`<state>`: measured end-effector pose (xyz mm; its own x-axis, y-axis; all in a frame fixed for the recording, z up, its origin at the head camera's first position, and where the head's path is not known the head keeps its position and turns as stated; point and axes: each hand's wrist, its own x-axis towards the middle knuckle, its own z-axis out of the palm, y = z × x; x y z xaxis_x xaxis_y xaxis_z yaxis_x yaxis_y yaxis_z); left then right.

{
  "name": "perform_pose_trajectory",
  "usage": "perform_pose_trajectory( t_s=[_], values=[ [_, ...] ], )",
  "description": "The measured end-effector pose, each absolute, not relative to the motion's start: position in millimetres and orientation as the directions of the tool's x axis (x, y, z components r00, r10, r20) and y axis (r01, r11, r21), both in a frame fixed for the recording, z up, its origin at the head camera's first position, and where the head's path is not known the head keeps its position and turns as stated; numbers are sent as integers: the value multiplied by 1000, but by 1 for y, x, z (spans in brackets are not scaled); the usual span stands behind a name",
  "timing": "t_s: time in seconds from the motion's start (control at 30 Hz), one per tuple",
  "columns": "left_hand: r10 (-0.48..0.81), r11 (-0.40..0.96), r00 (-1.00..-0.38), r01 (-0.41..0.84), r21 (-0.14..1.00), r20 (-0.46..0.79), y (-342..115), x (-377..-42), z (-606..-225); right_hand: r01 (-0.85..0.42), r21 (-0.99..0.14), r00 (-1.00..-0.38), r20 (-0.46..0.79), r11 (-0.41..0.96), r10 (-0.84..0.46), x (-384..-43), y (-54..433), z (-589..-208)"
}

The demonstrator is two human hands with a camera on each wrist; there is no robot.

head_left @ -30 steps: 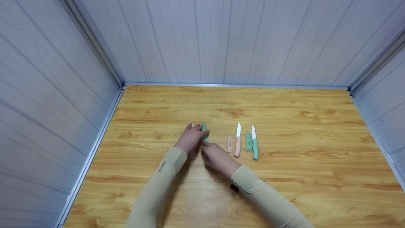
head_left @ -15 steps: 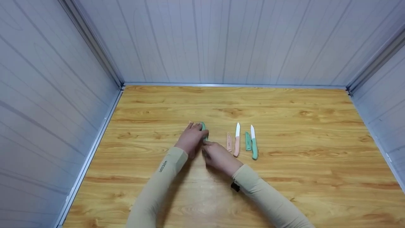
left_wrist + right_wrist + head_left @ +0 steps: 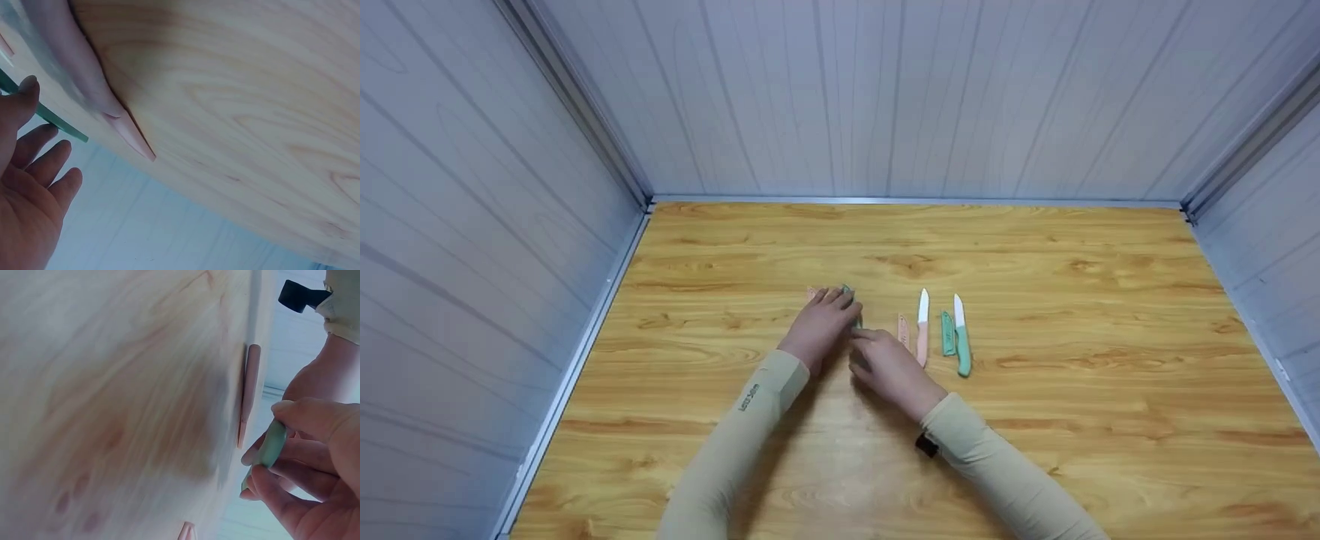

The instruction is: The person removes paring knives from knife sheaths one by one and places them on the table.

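Both hands are on a green sheathed knife [image 3: 858,322], mostly covered by the fingers in the head view. My left hand [image 3: 822,325] holds its sheath between thumb and fingers; the green sheath tip [image 3: 72,133] sticks out past them in the left wrist view. My right hand [image 3: 892,369] pinches the knife's green handle [image 3: 272,444]. Under the left hand lies a pink sheathed knife, its sheath tip [image 3: 811,292] showing beyond the hand and its pink handle [image 3: 251,382] lying on the table in the right wrist view.
Right of the hands lie a pink sheath [image 3: 903,328], a pink knife [image 3: 923,330] with bare white blade, a green sheath [image 3: 948,334] and a green knife [image 3: 964,351], also bare. The wooden table [image 3: 1072,450] is bounded by pale panel walls [image 3: 855,97].
Both hands have shifted slightly to the right with the green sheathed knife. The left fingers now cover more of its sheath. The loose knives and sheaths stay in place.
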<state>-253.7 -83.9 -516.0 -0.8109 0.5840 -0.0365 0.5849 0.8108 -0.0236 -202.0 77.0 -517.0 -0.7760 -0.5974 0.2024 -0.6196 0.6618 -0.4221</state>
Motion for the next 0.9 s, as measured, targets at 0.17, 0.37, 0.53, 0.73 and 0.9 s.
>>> perform_pose_trajectory(
  t_s=[0.17, 0.37, 0.53, 0.73, 0.9],
  values=[
    [586, 811, -810, 585, -19, 18, -80, -250, -512, -596, -437, -795, 199, 674, -573, -198, 84, -515],
    [590, 805, -800, 594, 1, 105, -78, -247, -512, -589, -467, -798, 210, 659, -565, -195, 93, -513],
    [588, 807, -797, 590, -31, 135, -75, -244, -513, -613, -452, -782, 227, 648, -581, -192, 100, -510],
    [590, 805, -789, 591, -54, 174, -72, -236, -511, -645, -439, -756, 249, 626, -605, -184, 110, -503],
    [581, 810, -786, 585, -52, 210, -69, -230, -507, -696, -390, -715, 309, 602, -627, -178, 119, -497]
  ],
)
